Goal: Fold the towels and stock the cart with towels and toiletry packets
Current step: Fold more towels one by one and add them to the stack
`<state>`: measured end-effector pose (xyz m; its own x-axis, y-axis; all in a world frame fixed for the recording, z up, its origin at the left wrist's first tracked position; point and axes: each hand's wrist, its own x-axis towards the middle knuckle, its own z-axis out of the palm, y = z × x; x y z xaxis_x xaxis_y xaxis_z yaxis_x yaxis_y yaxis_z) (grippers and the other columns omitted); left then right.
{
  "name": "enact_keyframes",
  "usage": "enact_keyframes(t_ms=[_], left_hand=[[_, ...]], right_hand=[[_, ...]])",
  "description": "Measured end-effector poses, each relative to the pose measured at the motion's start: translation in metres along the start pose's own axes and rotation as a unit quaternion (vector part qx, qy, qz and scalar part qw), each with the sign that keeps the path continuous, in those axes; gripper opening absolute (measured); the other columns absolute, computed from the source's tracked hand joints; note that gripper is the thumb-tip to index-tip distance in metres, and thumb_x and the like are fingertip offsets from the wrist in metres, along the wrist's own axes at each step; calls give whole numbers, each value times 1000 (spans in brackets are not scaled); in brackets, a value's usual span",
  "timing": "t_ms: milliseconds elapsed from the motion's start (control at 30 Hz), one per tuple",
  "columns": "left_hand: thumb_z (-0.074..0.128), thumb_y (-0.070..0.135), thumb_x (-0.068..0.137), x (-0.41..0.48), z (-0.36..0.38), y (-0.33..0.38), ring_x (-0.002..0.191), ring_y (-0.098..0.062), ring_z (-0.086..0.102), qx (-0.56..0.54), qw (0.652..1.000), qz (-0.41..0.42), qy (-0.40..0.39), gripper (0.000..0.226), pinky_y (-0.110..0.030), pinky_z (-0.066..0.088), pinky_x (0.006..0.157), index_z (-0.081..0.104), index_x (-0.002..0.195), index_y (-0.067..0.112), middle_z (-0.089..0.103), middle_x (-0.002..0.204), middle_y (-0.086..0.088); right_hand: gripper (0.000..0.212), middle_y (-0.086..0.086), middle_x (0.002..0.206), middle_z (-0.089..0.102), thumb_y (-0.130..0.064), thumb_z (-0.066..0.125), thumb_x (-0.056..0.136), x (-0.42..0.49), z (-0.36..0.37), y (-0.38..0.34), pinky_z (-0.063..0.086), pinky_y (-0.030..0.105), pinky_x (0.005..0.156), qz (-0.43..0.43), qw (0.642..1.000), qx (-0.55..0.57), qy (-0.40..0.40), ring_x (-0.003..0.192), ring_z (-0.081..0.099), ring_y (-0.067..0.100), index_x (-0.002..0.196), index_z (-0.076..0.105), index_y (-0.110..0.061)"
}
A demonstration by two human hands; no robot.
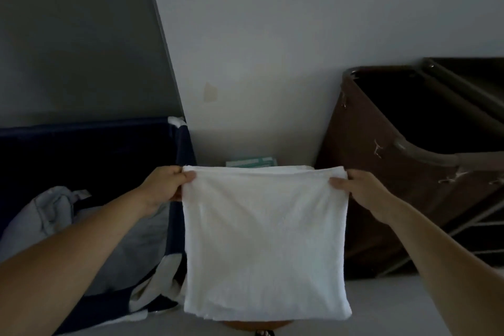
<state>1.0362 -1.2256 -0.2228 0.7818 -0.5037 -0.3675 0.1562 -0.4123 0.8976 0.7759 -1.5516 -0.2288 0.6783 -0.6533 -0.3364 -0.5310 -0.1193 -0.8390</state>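
A white towel (264,240) hangs folded in front of me, held up by its top edge. My left hand (166,185) pinches its upper left corner and my right hand (357,188) pinches its upper right corner. Behind the towel's top edge lie more white folded towels (297,168) and teal and white toiletry packets (251,161). The surface they rest on is hidden by the towel.
A dark blue fabric bin (90,144) stands at the left, with grey cloth (54,224) in it. A brown cart bag (395,161) on a metal frame stands at the right. A pale wall rises behind. Pale floor shows at the bottom right.
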Motion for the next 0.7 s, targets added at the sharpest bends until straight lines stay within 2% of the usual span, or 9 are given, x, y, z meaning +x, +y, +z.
enact_keyframes(t_ms=[133, 200, 267, 300, 367, 433, 533, 633, 700], left_hand=[[60, 13, 98, 76, 36, -43, 75, -19, 70, -2, 996, -86, 24, 11, -25, 57, 56, 67, 100, 5, 72, 98, -13], [60, 14, 98, 101, 52, -67, 81, -22, 69, 10, 991, -133, 24, 10, -30, 57, 62, 65, 100, 6, 71, 103, -15], [61, 19, 97, 118, 66, -88, 93, -26, 67, 25, 986, -163, 23, 17, -35, 55, 72, 64, 108, 6, 70, 107, -11], [61, 22, 97, 124, 72, -96, 94, -25, 65, 33, 985, -168, 27, 21, -34, 52, 71, 62, 112, 8, 69, 106, -8], [58, 24, 97, 132, 79, -104, 91, -23, 63, 62, 983, -166, 47, 20, -32, 48, 68, 60, 112, 11, 66, 101, -4], [55, 24, 98, 139, 81, -103, 92, -27, 62, 100, 981, -152, 66, 15, -37, 50, 77, 60, 104, 11, 65, 101, -8], [55, 24, 98, 148, 77, -89, 93, -33, 62, 74, 989, -97, 83, 15, -46, 51, 85, 62, 100, 11, 65, 101, -13], [54, 25, 98, 166, 75, -70, 85, -32, 61, 47, 990, -40, 130, 13, -46, 52, 77, 62, 97, 14, 65, 94, -11], [55, 25, 98, 187, 77, -64, 86, -31, 61, 54, 988, -33, 144, 14, -43, 52, 76, 62, 101, 14, 65, 94, -9]], right_hand=[[25, 6, 109, 71, -28, 67, 94, 70, 32, 48, 56, 47, 92, 70, 997, 39, -21, 98, 69, 24, 111, 65, -10], [25, 7, 110, 68, -29, 64, 96, 94, 49, 70, 55, 49, 92, 102, 994, 37, -7, 97, 68, 26, 112, 63, -11], [28, 5, 109, 66, -33, 63, 95, 110, 63, 90, 55, 48, 91, 137, 990, 39, 13, 97, 66, 25, 115, 61, -13], [29, 4, 108, 66, -35, 63, 94, 115, 69, 97, 56, 47, 89, 148, 988, 40, 21, 95, 66, 24, 115, 61, -14], [25, 4, 104, 67, -35, 64, 93, 122, 74, 107, 57, 46, 86, 154, 987, 38, 30, 92, 66, 24, 109, 63, -16], [20, 9, 102, 68, -32, 65, 93, 128, 73, 108, 57, 48, 84, 144, 988, 39, 41, 89, 67, 27, 100, 64, -13], [24, 19, 95, 68, -28, 68, 92, 135, 66, 98, 55, 51, 80, 107, 989, 72, 72, 84, 67, 33, 90, 64, -5], [24, 14, 83, 67, -32, 69, 89, 149, 57, 81, 51, 44, 68, 65, 986, 109, 107, 74, 63, 27, 74, 62, -15], [20, 10, 88, 69, -35, 68, 89, 167, 54, 74, 55, 45, 74, 68, 983, 114, 125, 81, 67, 27, 81, 66, -17]])
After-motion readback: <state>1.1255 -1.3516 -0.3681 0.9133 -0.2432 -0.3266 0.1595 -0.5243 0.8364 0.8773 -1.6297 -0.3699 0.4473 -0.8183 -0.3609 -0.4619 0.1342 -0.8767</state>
